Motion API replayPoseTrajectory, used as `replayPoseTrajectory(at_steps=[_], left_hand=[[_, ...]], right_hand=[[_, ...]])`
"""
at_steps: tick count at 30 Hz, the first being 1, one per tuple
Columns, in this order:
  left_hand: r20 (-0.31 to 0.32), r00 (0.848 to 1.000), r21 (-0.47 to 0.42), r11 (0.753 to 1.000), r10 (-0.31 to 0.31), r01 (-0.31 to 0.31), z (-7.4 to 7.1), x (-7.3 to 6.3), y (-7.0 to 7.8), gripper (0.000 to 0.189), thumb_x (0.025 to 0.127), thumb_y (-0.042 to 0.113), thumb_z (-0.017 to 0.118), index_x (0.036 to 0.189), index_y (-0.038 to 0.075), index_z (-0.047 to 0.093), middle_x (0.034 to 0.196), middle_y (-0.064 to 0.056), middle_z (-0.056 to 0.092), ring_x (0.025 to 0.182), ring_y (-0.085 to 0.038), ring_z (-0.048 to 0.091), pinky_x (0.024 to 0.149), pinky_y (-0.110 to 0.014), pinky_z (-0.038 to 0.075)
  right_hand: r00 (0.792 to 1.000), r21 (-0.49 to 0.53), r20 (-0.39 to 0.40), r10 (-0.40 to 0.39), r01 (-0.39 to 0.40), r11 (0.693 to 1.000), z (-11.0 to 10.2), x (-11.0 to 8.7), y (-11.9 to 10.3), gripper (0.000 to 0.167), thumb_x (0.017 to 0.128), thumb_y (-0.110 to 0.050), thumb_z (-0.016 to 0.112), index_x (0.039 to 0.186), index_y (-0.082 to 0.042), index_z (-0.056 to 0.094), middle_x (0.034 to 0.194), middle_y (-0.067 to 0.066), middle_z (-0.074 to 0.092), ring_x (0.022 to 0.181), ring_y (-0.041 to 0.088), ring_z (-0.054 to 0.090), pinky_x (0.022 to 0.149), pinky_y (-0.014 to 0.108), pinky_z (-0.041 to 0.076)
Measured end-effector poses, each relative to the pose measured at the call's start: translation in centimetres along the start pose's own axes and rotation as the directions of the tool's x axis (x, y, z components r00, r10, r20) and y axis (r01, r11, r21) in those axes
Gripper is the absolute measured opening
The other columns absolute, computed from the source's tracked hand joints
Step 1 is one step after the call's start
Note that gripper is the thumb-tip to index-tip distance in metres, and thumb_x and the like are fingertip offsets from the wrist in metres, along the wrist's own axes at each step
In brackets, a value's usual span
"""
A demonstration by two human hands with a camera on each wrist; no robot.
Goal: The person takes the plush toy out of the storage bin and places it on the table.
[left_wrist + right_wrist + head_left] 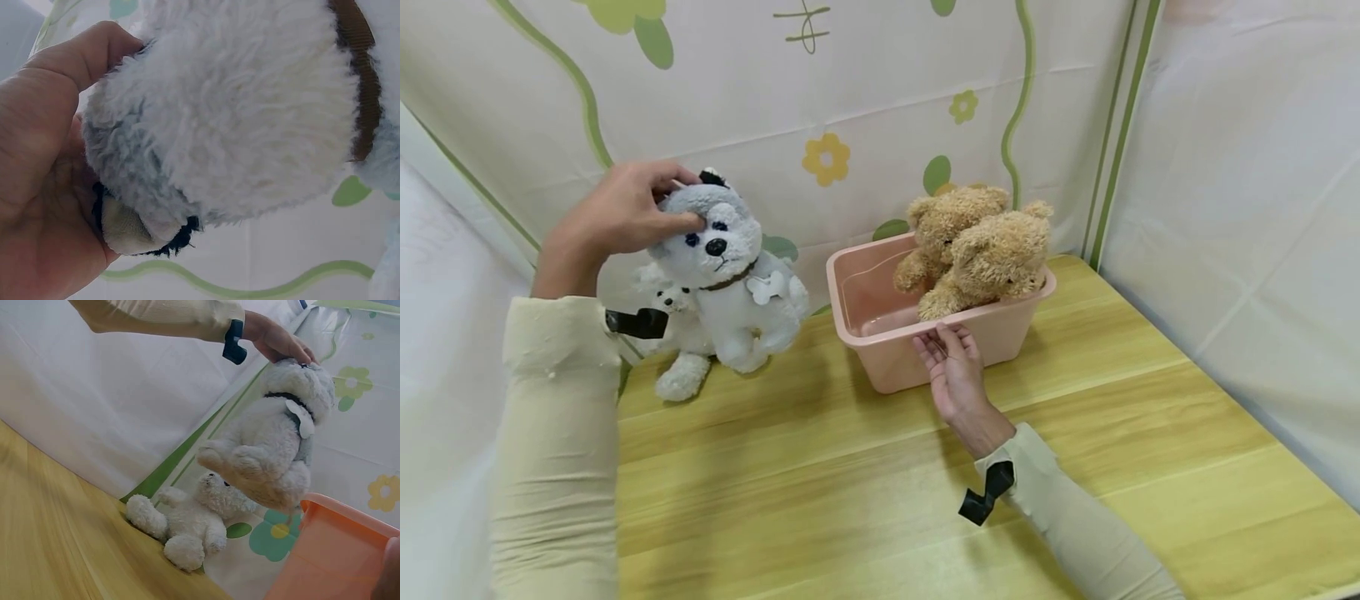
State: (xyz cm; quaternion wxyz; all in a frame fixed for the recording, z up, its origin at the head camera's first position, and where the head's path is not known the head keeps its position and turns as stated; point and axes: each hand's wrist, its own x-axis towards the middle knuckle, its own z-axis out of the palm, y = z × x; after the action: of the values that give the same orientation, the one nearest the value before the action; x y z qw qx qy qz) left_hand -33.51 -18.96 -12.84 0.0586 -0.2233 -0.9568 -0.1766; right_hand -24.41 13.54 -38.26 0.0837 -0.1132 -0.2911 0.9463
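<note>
One gray-and-white plush dog [733, 265] hung in the air from the left grip [621, 208], whose thumb and fingers were clasped round the top of its head, beside a black-edged ear. The dog wore a brown collar [357, 81] with a white bone-shaped tag [766, 288], and its body was tilted, clear of the wood-grained counter [820, 500]. Below and behind it, a fluffy white plush toy [187, 526] lay on the counter at the back left, near the flowered backdrop [887, 92]. The right grip [955, 375] was palm up at the front of a pink bin [880, 358], its fingers touching just under the rim; whether they pinched that rim, I could not tell. Two curly brown bears, one farther back [955, 218] and one nearer [1000, 260], sat pressed together in the bin's right half, their heads above the rim. Both sleeves were pale, with black mounts at the wrists.
</note>
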Motion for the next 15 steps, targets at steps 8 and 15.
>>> replayPoseTrajectory(at_steps=[8,15], left_hand=[[0.036,0.999,0.059,0.998,-0.028,0.026,0.2,-1.1,-1.6,0.045,0.088,0.022,0.072,0.128,0.004,0.058,0.127,-0.033,0.057,0.11,-0.043,0.055,0.065,-0.015,0.039],[0.057,0.997,0.072,0.997,-0.045,0.041,0.8,-1.9,-2.5,0.047,0.088,0.022,0.073,0.129,0.005,0.058,0.128,-0.034,0.057,0.112,-0.043,0.056,0.066,-0.015,0.039]], right_hand=[[1.0,-0.007,0.003,0.005,-0.005,1.0,-0.1,0.0,0.0,0.008,0.102,-0.01,0.051,0.096,-0.013,0.047,0.091,0.003,0.058,0.086,0.015,0.059,0.088,0.027,0.055],[1.0,-0.013,0.001,0.005,-0.005,1.0,-0.1,0.0,0.0,0.008,0.102,-0.01,0.05,0.096,-0.013,0.046,0.092,0.003,0.057,0.086,0.015,0.058,0.088,0.027,0.055]])
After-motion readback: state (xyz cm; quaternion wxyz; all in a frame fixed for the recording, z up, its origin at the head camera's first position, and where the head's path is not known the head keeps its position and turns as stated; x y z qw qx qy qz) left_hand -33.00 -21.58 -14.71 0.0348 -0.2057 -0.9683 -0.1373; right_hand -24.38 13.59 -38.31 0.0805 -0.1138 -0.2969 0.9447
